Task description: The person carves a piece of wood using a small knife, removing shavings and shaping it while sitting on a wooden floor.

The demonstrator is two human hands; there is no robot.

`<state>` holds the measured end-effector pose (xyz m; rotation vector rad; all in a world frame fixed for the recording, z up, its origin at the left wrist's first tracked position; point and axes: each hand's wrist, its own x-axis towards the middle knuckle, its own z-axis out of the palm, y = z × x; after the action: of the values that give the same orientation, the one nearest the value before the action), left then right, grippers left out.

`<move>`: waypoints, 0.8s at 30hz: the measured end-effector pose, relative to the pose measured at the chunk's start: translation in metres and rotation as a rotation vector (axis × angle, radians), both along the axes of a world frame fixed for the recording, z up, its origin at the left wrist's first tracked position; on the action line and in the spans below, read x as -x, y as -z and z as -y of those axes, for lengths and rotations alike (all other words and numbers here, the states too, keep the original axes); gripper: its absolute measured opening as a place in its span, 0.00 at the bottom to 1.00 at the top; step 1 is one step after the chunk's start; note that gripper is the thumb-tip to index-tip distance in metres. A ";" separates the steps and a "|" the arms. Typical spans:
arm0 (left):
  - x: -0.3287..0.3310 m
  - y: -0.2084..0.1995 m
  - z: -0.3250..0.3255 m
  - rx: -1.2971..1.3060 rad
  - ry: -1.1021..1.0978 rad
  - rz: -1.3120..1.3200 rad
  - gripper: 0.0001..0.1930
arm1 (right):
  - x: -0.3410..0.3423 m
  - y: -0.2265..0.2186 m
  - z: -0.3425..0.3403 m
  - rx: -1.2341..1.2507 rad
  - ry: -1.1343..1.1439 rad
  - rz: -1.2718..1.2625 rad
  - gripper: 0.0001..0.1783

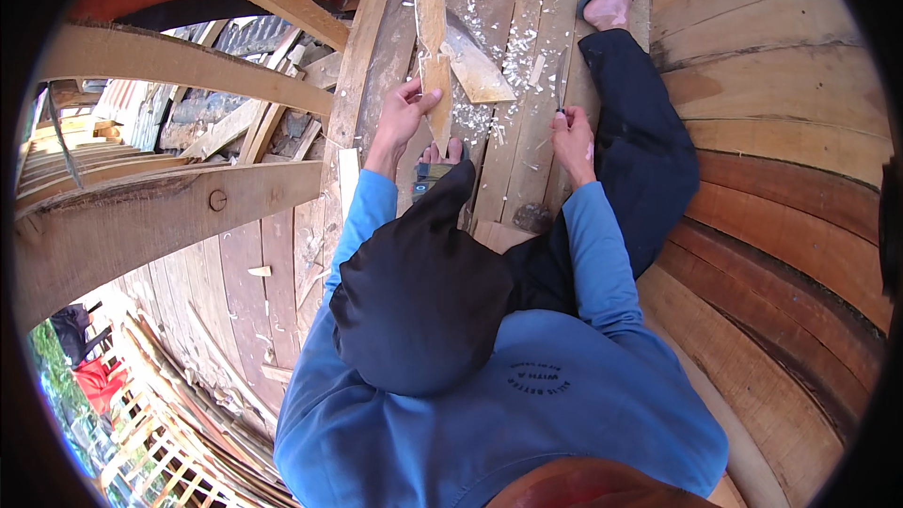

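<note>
Over planks (497, 169), left hand (403, 118) forward — gripping wood (435, 72)

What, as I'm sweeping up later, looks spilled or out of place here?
Pale wood shavings lie scattered over the plank floor, mostly between the carved wooden piece in the left hand and the knife in the right hand. They stand out as loose litter, probably carving waste.

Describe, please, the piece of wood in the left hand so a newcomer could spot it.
On the plank floor, find scattered pale shavings. At their left, the left hand holds the long wooden piece. Its rounded far end and notched waist set it apart from the wedge-shaped board to its right.
</note>
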<state>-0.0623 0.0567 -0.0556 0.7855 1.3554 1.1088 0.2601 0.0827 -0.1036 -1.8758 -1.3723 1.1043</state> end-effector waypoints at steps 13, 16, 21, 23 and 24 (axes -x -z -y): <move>0.003 -0.001 0.010 0.037 0.012 -0.060 0.17 | 0.001 0.002 0.002 -0.075 0.070 0.046 0.17; 0.006 0.002 0.008 0.020 0.008 -0.084 0.16 | 0.004 0.000 0.002 -0.002 0.073 -0.007 0.20; 0.008 -0.002 0.010 0.008 0.057 -0.011 0.17 | 0.002 0.002 0.004 -0.008 0.060 -0.076 0.20; 0.007 -0.006 0.013 0.009 0.046 0.058 0.17 | 0.005 0.002 0.004 -0.053 0.062 -0.115 0.19; 0.007 -0.006 0.013 0.010 0.060 0.051 0.17 | 0.007 0.002 0.005 -0.064 0.060 -0.130 0.19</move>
<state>-0.0693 0.0439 -0.0498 0.7803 1.2858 1.0679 0.2535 0.0775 -0.1056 -1.7566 -1.2559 1.1185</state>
